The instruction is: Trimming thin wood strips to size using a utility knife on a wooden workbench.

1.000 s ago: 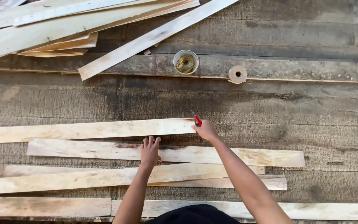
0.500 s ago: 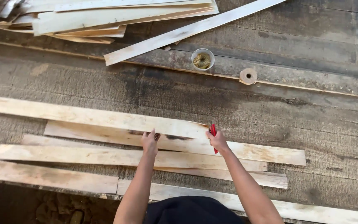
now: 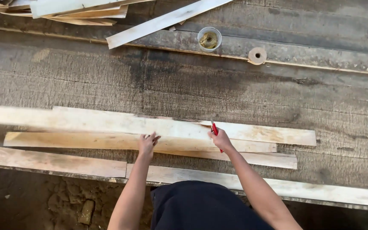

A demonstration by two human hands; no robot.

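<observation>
My left hand (image 3: 147, 144) lies flat, fingers spread, on a pale wooden slat (image 3: 77, 141) on a rough dark workbench (image 3: 184, 85). My right hand (image 3: 221, 139) grips a red pencil (image 3: 214, 129), its tip on the long upper slat (image 3: 120, 122) that lies across the others. Another slat (image 3: 277, 135) reaches out to the right beneath it. More slats lie overlapping under both hands, and a longer board (image 3: 52, 162) runs along the bench's near edge.
At the back of the bench stand a small white cup (image 3: 209, 39) with yellowish contents and a brown tape roll (image 3: 257, 55). A pile of slats (image 3: 77, 10) fills the back left, one long one (image 3: 167, 21) sticking out. Bare dirt ground (image 3: 43, 204) shows below.
The view has shifted and the slats have slid toward the bench's near edge. The upper slat now lies across the others. Both hands stay on the slats, the red pencil still held.
</observation>
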